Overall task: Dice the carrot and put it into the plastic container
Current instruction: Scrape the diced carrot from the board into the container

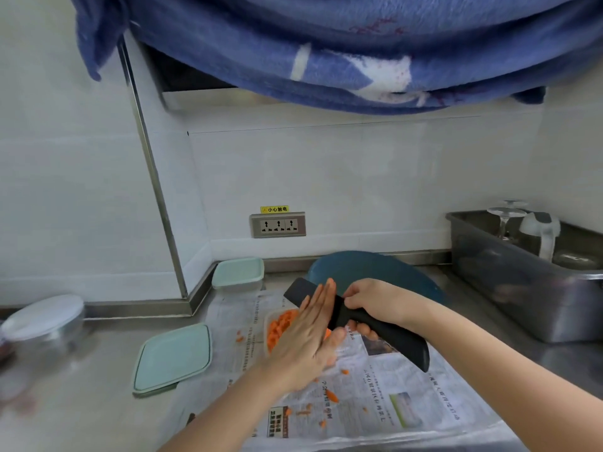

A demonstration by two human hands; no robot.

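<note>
As right [375, 301] grips knife [408, 345], left fingers [321, 298] flat

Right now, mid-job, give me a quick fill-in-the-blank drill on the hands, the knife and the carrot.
1. The right hand grips the black knife by its ____.
2. The left hand lies with straight fingers against the knife's ____.
3. The loose green lid lies to the ____ of the plastic container that holds the diced carrot.

Missing words: handle; blade; left
</note>
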